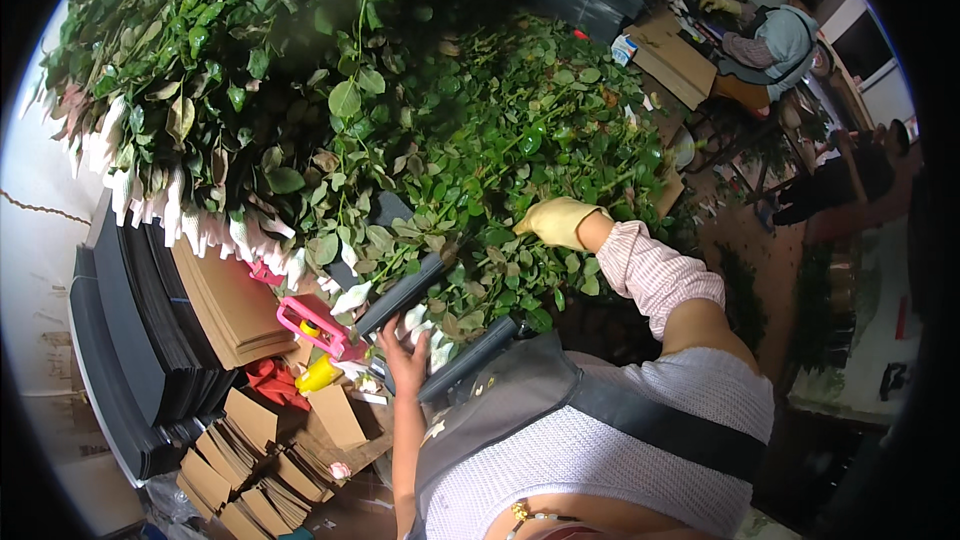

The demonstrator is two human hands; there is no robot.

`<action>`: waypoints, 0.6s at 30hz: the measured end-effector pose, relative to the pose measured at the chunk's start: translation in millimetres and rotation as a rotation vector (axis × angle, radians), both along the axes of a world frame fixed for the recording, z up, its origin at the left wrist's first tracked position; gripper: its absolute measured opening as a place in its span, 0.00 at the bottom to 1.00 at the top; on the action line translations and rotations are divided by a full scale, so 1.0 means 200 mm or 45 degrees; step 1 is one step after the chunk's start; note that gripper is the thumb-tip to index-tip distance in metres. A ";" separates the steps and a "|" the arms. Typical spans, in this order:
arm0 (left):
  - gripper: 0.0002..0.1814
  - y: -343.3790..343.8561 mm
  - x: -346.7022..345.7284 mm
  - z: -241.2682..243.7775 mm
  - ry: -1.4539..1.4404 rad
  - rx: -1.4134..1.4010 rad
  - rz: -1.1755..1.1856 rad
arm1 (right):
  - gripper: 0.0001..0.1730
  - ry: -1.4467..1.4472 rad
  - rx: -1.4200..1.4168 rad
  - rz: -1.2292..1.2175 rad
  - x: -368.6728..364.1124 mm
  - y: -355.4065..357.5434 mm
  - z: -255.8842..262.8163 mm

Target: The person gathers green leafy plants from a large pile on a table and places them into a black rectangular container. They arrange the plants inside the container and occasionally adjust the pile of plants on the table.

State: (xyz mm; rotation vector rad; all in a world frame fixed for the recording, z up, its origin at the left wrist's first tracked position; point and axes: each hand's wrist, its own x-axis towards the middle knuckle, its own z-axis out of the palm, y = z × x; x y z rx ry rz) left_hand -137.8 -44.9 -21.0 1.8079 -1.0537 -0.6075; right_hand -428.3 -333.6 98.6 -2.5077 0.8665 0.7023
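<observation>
My left hand (405, 364), bare, lies at a dark padded trough (401, 296), its fingers by white net-sleeved flower heads (418, 326); whether it grips one is unclear. Leafy stems run from these heads up to the right. In a pale yellow rubber glove, my right hand (559, 223) is among the green leaves of the stems (525, 165); its fingertips are partly hidden, so what it grips does not show. A second dark padded bar (469, 360) lies near my apron. At the upper left, a large heap of stems (247, 90) has many white-sleeved heads hanging at its lower edge.
Stacks of dark sheets (127, 315) and brown cardboard (232, 307) stand at left. Near them are a pink tape dispenser (319, 326), a yellow bottle (318, 373), a red cloth (276, 382) and folded cardboard pieces (247, 465). A co-worker (780, 45) with yellow gloves is at the upper right, another person (840, 176) beyond.
</observation>
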 end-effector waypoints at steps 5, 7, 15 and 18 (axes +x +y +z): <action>0.15 -0.01 0.03 0.04 -0.180 0.117 -0.240 | 0.34 0.147 -0.066 0.141 0.06 -0.01 -0.10; 0.15 -0.02 0.03 0.05 -0.160 0.179 -0.247 | 0.35 0.343 -0.022 0.094 0.10 -0.09 0.00; 0.27 -0.03 0.05 0.04 -0.065 0.170 -0.317 | 0.34 -0.363 -0.381 -0.503 0.39 -0.29 0.02; 0.28 -0.02 0.08 0.01 -0.091 0.217 -0.322 | 0.21 0.069 -0.633 0.034 0.46 -0.36 0.13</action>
